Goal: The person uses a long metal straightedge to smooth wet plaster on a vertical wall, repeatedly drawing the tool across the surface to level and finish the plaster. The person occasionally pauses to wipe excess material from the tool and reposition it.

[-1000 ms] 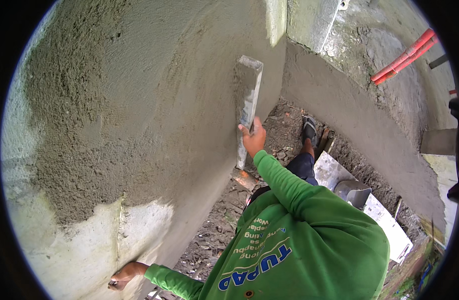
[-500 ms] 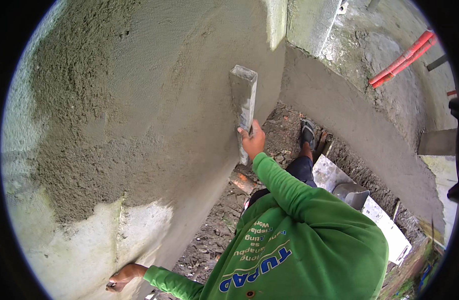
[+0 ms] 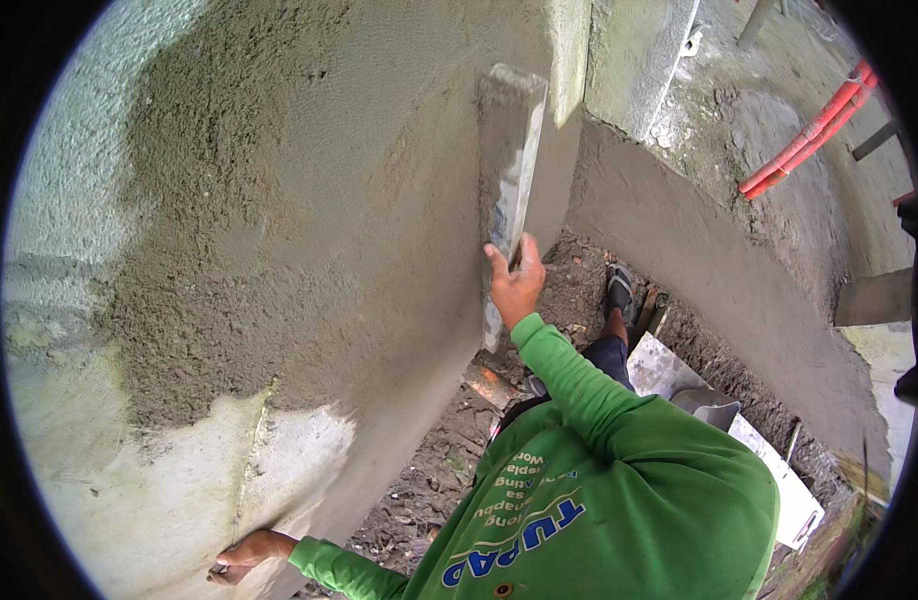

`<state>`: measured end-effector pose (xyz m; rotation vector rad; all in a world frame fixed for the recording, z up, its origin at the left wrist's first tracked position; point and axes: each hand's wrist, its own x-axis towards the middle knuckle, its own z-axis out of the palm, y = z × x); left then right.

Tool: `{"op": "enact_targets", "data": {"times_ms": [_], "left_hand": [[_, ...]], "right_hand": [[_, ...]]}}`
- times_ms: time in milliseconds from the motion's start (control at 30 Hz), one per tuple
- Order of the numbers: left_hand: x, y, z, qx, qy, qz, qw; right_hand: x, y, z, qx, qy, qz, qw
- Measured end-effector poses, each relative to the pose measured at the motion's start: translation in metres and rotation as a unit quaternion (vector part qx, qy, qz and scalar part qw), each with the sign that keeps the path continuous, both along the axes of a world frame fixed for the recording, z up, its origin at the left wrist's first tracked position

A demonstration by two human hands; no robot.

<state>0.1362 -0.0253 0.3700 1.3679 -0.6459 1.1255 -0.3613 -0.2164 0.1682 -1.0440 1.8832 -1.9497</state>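
Note:
My right hand [image 3: 519, 282] grips the lower part of a long rectangular straightedge bar [image 3: 512, 165], its faces grey and smeared with mortar. The thumb lies on one side and the fingers reach around the other. Upright with a slight lean, the bar lies along the mortar-coated wall [image 3: 399, 200] close to its inner corner. The mortar is smooth around the bar and rough farther left. Low on the left, my left hand [image 3: 251, 556] rests against the bare pale part of the wall, holding nothing visible, fingers slightly bent.
Red pipes [image 3: 809, 135] stick out at the upper right. Muddy, broken ground [image 3: 419, 490] runs along the wall's foot. A white board [image 3: 774, 470] lies behind me at the right, with a grey curved piece [image 3: 707, 407] on it. A low mortared wall [image 3: 719, 230] runs right from the corner.
The bar's top end has moved up along the wall, and more of its length shows. My right thumb has lifted a little. My left hand stays at the same wall spot; the view has shifted slightly.

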Motion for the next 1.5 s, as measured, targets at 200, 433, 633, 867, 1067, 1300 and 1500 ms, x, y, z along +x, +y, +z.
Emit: {"op": "enact_targets", "data": {"times_ms": [200, 433, 633, 867, 1067, 1300, 1500], "left_hand": [[0.007, 0.009, 0.002, 0.031, 0.008, 0.009, 0.999], [-0.014, 0.000, -0.001, 0.007, 0.004, 0.021, 1.000], [-0.009, -0.003, 0.002, 0.005, -0.011, 0.011, 1.000], [-0.022, 0.002, 0.004, 0.045, -0.034, 0.021, 0.998], [-0.015, 0.008, -0.016, 0.014, -0.042, -0.023, 0.999], [-0.032, 0.067, -0.186, 0.052, 0.390, 0.125, 0.911], [-0.076, 0.147, -0.320, 0.495, 0.417, 0.067, 0.759]], "right_hand": [[-0.028, -0.001, -0.015, -0.012, -0.091, 0.134, 0.987], [-0.069, -0.070, 0.131, -0.165, 0.005, -0.068, 0.984], [-0.008, 0.007, 0.058, -0.078, 0.029, 0.105, 0.991], [-0.117, 0.001, 0.043, -0.025, -0.108, 0.109, 0.988], [-0.186, 0.057, -0.006, 0.096, -0.060, 0.003, 0.994], [-0.160, 0.107, -0.077, 0.198, 0.041, -0.011, 0.979], [-0.177, 0.125, 0.002, 0.151, 0.075, -0.021, 0.985]]}}
